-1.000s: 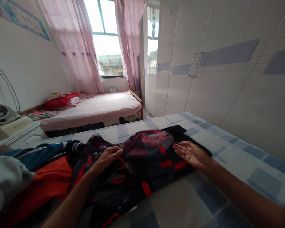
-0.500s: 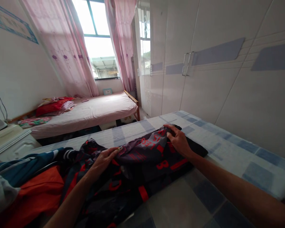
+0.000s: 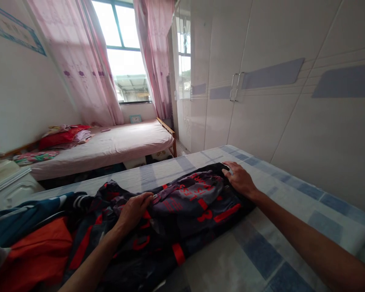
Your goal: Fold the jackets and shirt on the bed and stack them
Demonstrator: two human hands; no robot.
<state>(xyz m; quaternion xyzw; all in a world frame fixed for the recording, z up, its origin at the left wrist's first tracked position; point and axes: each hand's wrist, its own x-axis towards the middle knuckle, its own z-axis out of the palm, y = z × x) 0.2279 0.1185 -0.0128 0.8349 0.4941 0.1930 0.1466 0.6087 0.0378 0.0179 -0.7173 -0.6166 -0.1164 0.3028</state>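
A dark grey and black garment with red lettering (image 3: 185, 211) lies spread and partly folded over the checked bed in front of me. My left hand (image 3: 135, 209) is closed on its fabric near the middle, thumb and fingertips together. At the garment's far right edge, my right hand (image 3: 239, 178) has its fingers bent over the black border, with the thumb close to the index finger. The fabric under the right palm is hidden. To the left, the garment touches an orange piece of clothing (image 3: 39, 255) and a teal one (image 3: 27, 217).
The bed I work on has a blue and white checked sheet (image 3: 295, 207). A white wardrobe (image 3: 261, 121) stands along the right. Beyond is a second bed with a pink sheet (image 3: 124, 140), bearing red cloths (image 3: 63, 137), below a curtained window (image 3: 127, 65).
My right hand has moved slightly right and down to the garment's black border. The lettered part now lies flatter and wider. My left hand has stayed on nearly the same spot.
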